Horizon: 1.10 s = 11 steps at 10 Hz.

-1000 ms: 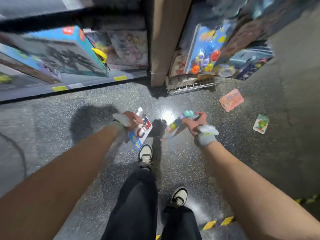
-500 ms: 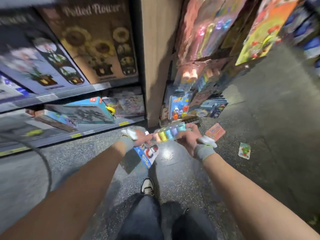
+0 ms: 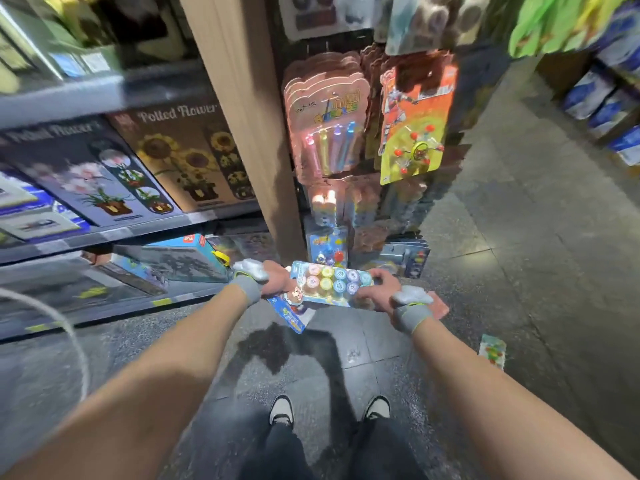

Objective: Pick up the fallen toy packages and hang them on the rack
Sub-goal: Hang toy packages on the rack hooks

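Up comes the pot pack [image 3: 332, 282], long axis crosswise, left hand [image 3: 273, 283] gripping one end with a blue pack [image 3: 290, 316] dangling below, right hand [image 3: 378, 289] gripping the other, rack [image 3: 282, 53] dead ahead and higher.

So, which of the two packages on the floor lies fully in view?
The green package, lying alone further right. The pink package is partly hidden behind the right hand.

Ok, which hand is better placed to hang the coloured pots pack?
Probably right: the right hand holds only the pots pack; the left hand also holds a blue package.
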Motion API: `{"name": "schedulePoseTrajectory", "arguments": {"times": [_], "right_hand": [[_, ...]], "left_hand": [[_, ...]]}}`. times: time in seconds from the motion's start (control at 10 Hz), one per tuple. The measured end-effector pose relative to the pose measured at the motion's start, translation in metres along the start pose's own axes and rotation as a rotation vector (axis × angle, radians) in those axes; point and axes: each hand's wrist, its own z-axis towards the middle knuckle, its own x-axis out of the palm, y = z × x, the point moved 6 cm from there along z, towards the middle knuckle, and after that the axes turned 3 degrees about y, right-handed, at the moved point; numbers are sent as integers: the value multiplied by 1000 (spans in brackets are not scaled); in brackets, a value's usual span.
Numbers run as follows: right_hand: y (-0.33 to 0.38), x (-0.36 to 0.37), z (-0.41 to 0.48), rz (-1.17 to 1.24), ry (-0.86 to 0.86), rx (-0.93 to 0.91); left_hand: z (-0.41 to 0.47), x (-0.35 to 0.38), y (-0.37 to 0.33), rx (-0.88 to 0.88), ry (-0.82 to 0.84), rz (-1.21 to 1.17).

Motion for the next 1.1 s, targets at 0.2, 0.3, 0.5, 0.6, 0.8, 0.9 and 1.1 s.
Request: {"name": "schedulePoseTrajectory", "arguments": {"times": [0.2,0.3,0.5,0.6,0.8,0.9,1.1], "right_hand": [[33,-59,-3,-269,-6,-118],[53,-86,-10,-421,1,-135],[61,-93,-15,-597,27,-177],[73,-86,-20,-662,109,-247],[102,-62,-34,-699,213,-340],[108,-46,-41,-765,229,-364],[121,-47,-42,-852,94,-393]], "left_hand": [[-21,-2,-66,54,-84,72],[-34,-7,-98,68,-157,141],[-35,-10,-101,73,-182,57],[-36,-11,-99,90,-156,21],[-31,-17,-118,174,-78,13],[-25,-19,-131,224,-44,24],[-22,-29,-151,299,6,-50]]}}
